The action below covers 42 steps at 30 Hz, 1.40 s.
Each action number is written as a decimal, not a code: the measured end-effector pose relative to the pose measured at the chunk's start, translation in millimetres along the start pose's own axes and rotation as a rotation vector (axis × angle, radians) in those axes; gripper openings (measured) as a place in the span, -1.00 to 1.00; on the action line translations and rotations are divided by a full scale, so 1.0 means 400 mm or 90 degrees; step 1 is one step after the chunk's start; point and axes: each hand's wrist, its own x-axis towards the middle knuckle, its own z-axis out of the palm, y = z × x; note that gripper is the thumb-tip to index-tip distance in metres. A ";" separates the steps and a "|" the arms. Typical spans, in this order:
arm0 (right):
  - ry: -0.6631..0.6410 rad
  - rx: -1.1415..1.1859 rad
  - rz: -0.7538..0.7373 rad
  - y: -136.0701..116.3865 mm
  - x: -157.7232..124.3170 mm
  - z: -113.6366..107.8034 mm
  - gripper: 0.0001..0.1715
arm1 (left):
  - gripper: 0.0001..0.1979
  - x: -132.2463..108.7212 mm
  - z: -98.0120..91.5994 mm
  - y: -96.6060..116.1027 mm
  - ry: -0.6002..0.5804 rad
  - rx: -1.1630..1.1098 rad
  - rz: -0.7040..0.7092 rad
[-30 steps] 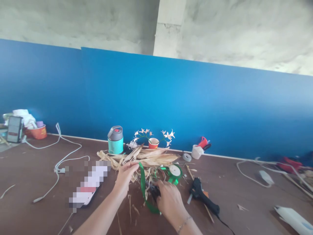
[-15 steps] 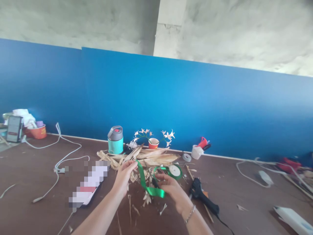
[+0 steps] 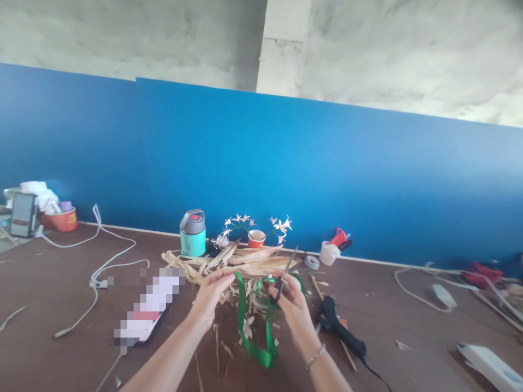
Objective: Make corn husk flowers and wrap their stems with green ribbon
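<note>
Between my two hands a green ribbon (image 3: 243, 318) hangs in a loose loop above the table. My left hand (image 3: 211, 294) pinches one end of it between thumb and fingers. A pair of scissors (image 3: 289, 261) is held in my right hand (image 3: 292, 299), its blades pointing up and away. The ribbon's other side runs up to the right fingers; whether they grip it too I cannot tell. Partly hidden behind that hand is the green ribbon spool (image 3: 301, 280). A pale husk flower (image 3: 247, 328) lies on the table behind the loop, among scraps.
Dried corn husks (image 3: 261, 261) lie beyond my hands, before a cup (image 3: 256, 238) with flower stems and a teal flask (image 3: 193, 239). A glue gun (image 3: 341, 329) lies right, near a tape roll (image 3: 312, 263). A phone (image 3: 151, 310) and white cables (image 3: 98, 272) are left.
My right hand has lifted and turned, so the scissors now point upward. The ribbon loop hangs lower and longer. My left hand has shifted slightly right.
</note>
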 end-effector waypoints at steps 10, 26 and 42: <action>-0.141 -0.032 0.057 -0.064 -0.030 0.002 -0.55 | -0.87 -0.009 0.007 0.008 -0.061 0.010 -0.009; -0.318 -0.215 0.204 -0.030 -0.031 -0.008 -0.56 | -0.86 0.020 -0.010 -0.008 -0.062 -0.298 -0.172; -0.360 -0.199 0.284 0.000 -0.017 -0.027 -0.53 | -0.90 0.017 -0.022 -0.016 -0.177 -0.444 -0.296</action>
